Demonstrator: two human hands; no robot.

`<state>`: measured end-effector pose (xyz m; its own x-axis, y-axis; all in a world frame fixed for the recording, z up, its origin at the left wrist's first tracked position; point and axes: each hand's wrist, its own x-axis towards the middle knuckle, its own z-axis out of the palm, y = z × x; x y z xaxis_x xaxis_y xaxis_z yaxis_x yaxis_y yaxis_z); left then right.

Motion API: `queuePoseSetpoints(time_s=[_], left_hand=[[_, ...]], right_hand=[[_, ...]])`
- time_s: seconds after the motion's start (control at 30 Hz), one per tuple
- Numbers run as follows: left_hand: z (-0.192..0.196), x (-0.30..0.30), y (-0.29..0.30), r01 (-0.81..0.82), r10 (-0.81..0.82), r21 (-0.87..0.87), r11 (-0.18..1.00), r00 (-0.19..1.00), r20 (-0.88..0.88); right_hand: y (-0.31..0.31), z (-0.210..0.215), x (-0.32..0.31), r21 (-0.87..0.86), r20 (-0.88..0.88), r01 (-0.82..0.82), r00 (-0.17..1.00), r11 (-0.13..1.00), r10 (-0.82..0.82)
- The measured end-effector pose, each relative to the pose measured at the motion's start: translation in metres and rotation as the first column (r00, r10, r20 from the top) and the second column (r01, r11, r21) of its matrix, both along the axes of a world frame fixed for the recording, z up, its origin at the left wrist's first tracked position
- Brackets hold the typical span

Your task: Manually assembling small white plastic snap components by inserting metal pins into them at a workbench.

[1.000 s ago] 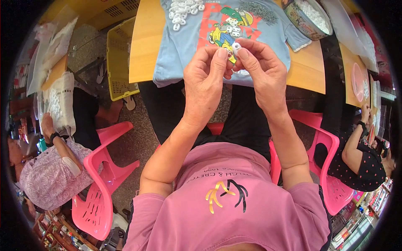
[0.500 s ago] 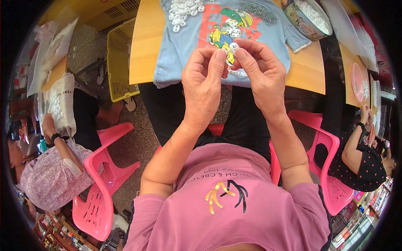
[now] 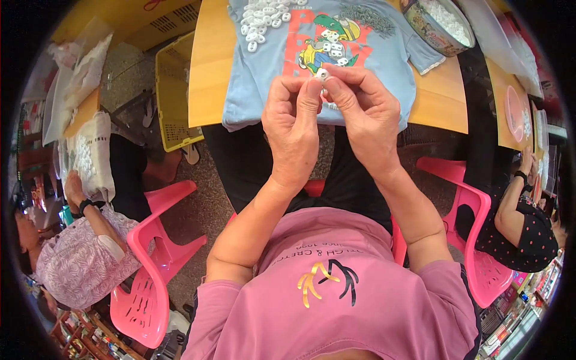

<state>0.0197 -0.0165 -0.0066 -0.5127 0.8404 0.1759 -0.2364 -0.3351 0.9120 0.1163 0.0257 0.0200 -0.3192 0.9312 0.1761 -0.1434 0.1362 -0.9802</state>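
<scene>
My left hand [image 3: 293, 123] and my right hand [image 3: 371, 117] meet over the near edge of a light-blue printed T-shirt [image 3: 255, 84] spread on the table. Both are closed, thumbs and fingertips pinching one small white oval plastic piece [image 3: 323, 74] between them. Fingers hide its lower part. Just beyond, several white pieces [image 3: 333, 47] lie on the shirt's cartoon print. A pile of white oval plastic pieces [image 3: 261, 21] sits at the far left of the shirt. Toward the far right lies a heap of tiny grey metal parts [image 3: 366, 20], possibly springs.
A round tin [image 3: 425, 30] of white pieces stands at the table's [image 3: 441, 111] far right corner. Left of the table is a yellow crate [image 3: 174, 129]. Pink chairs [image 3: 144, 300] flank me. People work at both sides, one hand [image 3: 74, 191] near white pieces on a cloth.
My hands have drawn slightly nearer to me, and the white piece has turned and moved left between my fingertips. The view has shifted a little.
</scene>
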Motion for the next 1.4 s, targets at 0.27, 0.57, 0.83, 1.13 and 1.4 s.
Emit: queuePoseSetpoints(time_s=[0.27,0.57,0.83,1.13,1.4], left_hand=[[-0.007,0.000,0.003,-0.063,0.065,0.055,0.997,0.998,-0.022],[-0.003,-0.017,-0.005,-0.013,0.026,0.064,0.998,0.976,-0.216],[-0.007,-0.020,-0.005,0.290,-0.286,0.161,0.944,0.957,-0.043],[-0.006,-0.024,-0.010,0.321,-0.360,0.289,0.902,0.929,0.091],[-0.006,-0.033,-0.012,0.310,-0.345,0.179,0.934,0.912,0.223]], right_hand=[[0.000,-0.006,-0.006,-0.166,-0.064,-0.051,0.997,0.985,0.041],[0.011,0.000,0.003,-0.354,-0.379,-0.341,0.904,0.871,0.200],[0.000,0.011,0.000,-0.385,-0.454,-0.428,0.859,0.817,0.236],[-0.004,0.009,-0.005,-0.354,-0.484,-0.494,0.823,0.794,0.296],[0.004,0.001,-0.012,-0.383,-0.400,-0.500,0.848,0.777,0.348]])
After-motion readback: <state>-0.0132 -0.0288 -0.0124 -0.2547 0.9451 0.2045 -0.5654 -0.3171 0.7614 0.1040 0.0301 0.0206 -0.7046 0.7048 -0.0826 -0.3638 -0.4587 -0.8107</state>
